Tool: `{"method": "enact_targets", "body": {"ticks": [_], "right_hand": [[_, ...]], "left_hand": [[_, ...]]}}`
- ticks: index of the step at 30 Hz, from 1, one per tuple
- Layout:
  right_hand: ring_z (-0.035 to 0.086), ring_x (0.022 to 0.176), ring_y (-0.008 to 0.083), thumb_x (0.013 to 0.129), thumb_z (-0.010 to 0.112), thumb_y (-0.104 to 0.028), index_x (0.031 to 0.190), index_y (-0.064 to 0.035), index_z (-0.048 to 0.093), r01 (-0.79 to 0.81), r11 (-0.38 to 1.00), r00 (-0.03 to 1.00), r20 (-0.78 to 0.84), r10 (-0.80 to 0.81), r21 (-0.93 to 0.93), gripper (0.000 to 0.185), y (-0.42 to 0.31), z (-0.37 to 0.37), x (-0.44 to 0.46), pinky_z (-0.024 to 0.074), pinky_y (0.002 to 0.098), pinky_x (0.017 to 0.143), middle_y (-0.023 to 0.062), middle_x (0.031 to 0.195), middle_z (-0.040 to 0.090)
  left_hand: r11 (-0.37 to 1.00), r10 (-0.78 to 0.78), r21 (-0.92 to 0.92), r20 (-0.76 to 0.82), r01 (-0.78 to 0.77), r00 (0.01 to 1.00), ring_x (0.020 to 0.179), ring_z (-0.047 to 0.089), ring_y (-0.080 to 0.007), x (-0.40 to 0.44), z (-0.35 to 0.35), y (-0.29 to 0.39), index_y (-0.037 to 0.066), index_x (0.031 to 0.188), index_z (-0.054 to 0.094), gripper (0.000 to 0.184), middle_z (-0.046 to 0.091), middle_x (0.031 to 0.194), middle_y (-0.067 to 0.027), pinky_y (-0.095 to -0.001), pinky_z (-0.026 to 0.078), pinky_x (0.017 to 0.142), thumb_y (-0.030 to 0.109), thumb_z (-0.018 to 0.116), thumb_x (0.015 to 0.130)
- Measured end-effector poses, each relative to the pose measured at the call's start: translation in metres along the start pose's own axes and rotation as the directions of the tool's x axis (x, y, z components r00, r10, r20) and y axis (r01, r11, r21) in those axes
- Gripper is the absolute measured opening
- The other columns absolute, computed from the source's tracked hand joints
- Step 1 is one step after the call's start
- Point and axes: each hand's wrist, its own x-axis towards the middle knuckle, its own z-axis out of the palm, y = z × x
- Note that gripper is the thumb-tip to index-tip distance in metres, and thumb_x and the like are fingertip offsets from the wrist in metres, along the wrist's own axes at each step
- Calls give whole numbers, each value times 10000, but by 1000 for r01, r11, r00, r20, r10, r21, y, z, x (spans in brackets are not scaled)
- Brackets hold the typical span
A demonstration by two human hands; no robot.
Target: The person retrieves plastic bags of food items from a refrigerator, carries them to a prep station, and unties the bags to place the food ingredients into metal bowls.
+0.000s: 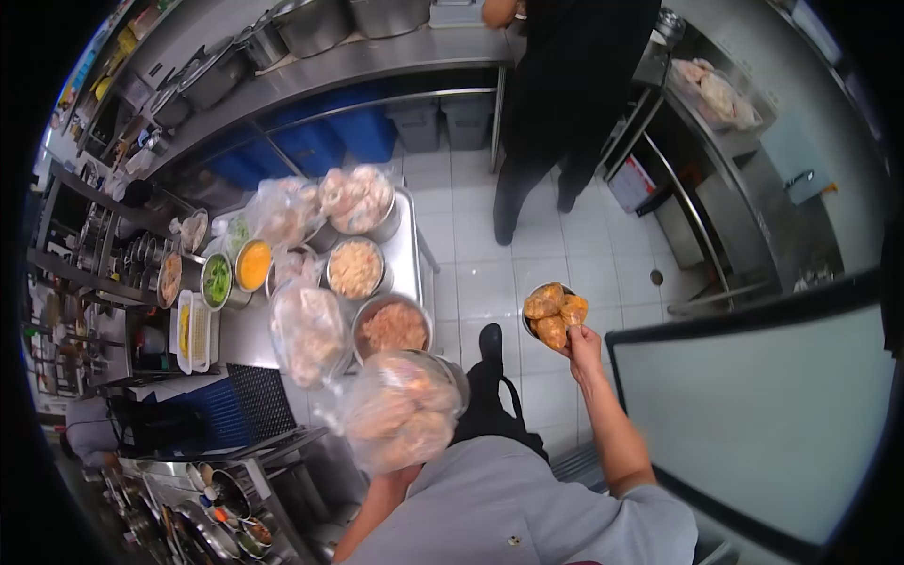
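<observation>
My right hand (585, 347) is closed on the rim of a round metal container (530, 327), held out over the floor. In it lie several orange-brown lumps (556, 311) that look wrapped in clear plastic. Close to my body, my left hand (399, 478) is at the underside of a large clear plastic bag of pale pink raw meat (400, 414). The bag hides my left fingers, but the hand seems to support it. Part of a metal pot (456, 379) shows behind that bag. Just beyond it stands a metal pot of ground meat (394, 328).
A metal cart (407, 226) carries bagged meat (356, 200), an orange-filled pot (253, 265) and a pot of green pieces (217, 281). A person in black (574, 94) stands ahead at the counter (405, 56). A glass-like panel (753, 405) is at my right.
</observation>
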Motion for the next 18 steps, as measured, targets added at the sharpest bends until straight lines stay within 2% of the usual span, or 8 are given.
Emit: {"method": "enact_targets", "body": {"ticks": [1,2,6,9,11,14,16,18], "right_hand": [[617,649,109,991,561,-161,903,-22,608,-1,999,999,-35,2,38,171,-14,3,16,625,338,660,13,772,603],[673,731,162,1014,536,-177,1000,13,613,13,999,999,-32,-12,50,206,-6,-10,45,637,369,702,60,874,651],[678,770,177,999,584,-201,1053,28,629,-3,1000,998,-64,4,25,240,-37,-29,95,643,387,716,87,923,656],[718,948,302,1020,517,-194,1183,64,581,-65,998,998,-10,65,-17,312,-59,-29,136,656,455,740,182,1135,670],[719,971,320,1021,513,-209,1221,76,550,-148,989,987,64,149,-22,351,-53,-41,175,661,454,728,206,1157,665],[726,899,321,1017,516,-213,1230,83,530,-182,983,974,144,175,37,365,-52,-27,223,667,451,691,212,1120,663],[694,736,271,994,584,-216,1108,82,585,-293,953,955,18,295,-73,319,-50,-11,260,671,451,660,158,938,650],[670,701,241,990,572,-207,1066,71,575,-277,943,945,122,302,-186,288,-45,9,307,671,449,637,139,917,629]], "left_hand": [[997,-77,-6,-8,77,997,1302,515,-370,20,14,-12,158,1460,434,687,499,1450,-109,-685,505,951,520,639,913],[994,-107,-8,23,107,994,1291,538,-327,39,31,-19,118,1451,441,646,512,1439,-121,-607,500,1014,469,630,943],[975,-208,-64,90,214,974,1307,525,-285,129,91,-42,88,1460,426,609,505,1447,-114,-518,461,1074,394,617,970],[972,-191,-120,88,201,978,1323,512,-242,183,112,-39,58,1468,411,573,499,1455,-108,-430,422,1134,320,604,996],[987,-114,-114,38,118,993,1342,491,-236,212,120,-49,55,1477,397,581,489,1464,-105,-418,406,1144,326,594,1003],[995,11,-99,-10,-12,1000,1362,468,-232,242,138,-37,45,1483,385,588,479,1472,-105,-404,393,1152,336,582,1011],[986,104,-117,-108,-117,989,1348,484,-233,250,159,-29,34,1477,389,570,481,1473,-107,-408,409,1138,322,568,1019],[978,160,-113,-135,-176,978,1341,491,-235,246,151,-32,33,1477,388,563,483,1472,-107,-412,416,1134,315,563,1022]]}}
